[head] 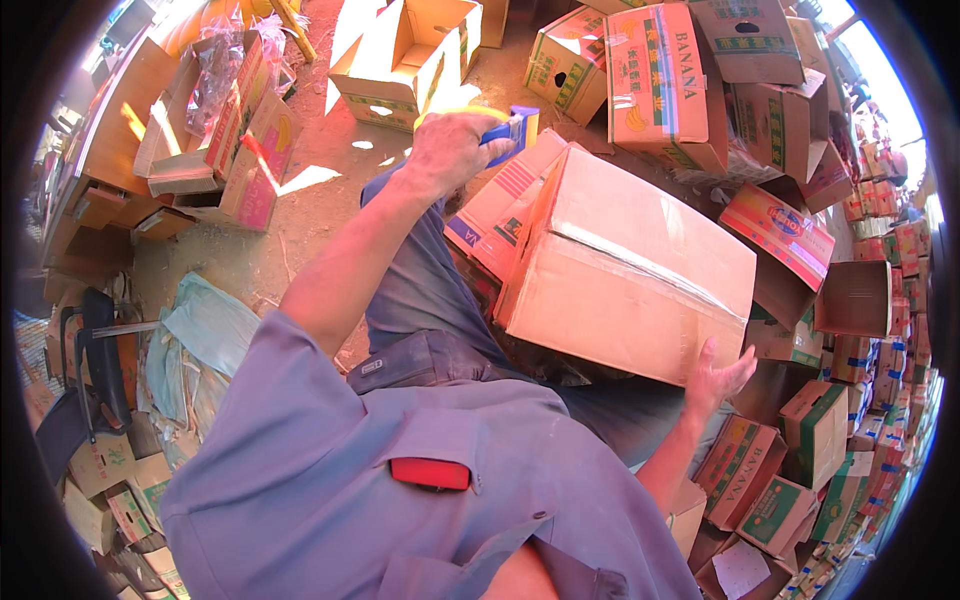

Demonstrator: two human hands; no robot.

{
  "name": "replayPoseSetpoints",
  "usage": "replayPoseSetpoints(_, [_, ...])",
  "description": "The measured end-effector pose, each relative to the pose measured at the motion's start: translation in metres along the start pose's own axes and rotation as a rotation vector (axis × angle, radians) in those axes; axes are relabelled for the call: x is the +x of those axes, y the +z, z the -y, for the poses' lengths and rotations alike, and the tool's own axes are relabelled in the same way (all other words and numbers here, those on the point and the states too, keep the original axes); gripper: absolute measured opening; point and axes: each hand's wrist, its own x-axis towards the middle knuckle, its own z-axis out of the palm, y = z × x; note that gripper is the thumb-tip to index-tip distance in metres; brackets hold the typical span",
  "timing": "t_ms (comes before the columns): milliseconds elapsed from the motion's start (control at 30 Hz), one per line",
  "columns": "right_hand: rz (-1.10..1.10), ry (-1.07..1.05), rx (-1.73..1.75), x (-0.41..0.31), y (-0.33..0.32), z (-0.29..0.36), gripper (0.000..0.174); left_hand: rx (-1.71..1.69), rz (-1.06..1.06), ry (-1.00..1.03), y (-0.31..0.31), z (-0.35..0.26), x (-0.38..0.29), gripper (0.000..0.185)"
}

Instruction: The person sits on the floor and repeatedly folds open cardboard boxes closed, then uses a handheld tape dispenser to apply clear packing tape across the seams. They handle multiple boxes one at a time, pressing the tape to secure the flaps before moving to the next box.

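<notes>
A large brown cardboard box (637,262) lies before me between my legs, its top seam covered with shiny clear tape. My left hand (454,142), above the box's far left side, is closed around a blue and yellow tape dispenser (517,135). My right hand (716,375) is at the box's near right corner, fingers spread, the palm turned towards the box; whether it touches the cardboard I cannot tell. Beneath the box's left side show printed cardboard pieces (499,217).
Banana cartons (652,82) stand at the upper right, and more cartons (746,465) crowd the right side. An open carton (375,94) stands beyond my left hand. To the left are a carton with plastic wrap (217,112), a chair (101,360) and a pale blue cloth (210,322).
</notes>
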Motion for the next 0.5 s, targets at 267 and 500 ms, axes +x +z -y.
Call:
replayPoseSetpoints(267, [-0.040, 0.168, 0.470, -0.040, 0.004, 0.030, 0.104, 0.212, 0.249, 0.425, 0.024, -0.016, 0.059, 0.039])
replayPoseSetpoints(500, [0.411, -0.034, 0.551, 0.074, 0.035, 0.044, 0.078, 0.220, 0.872, 0.640, -0.057, -0.078, -0.030, 0.033])
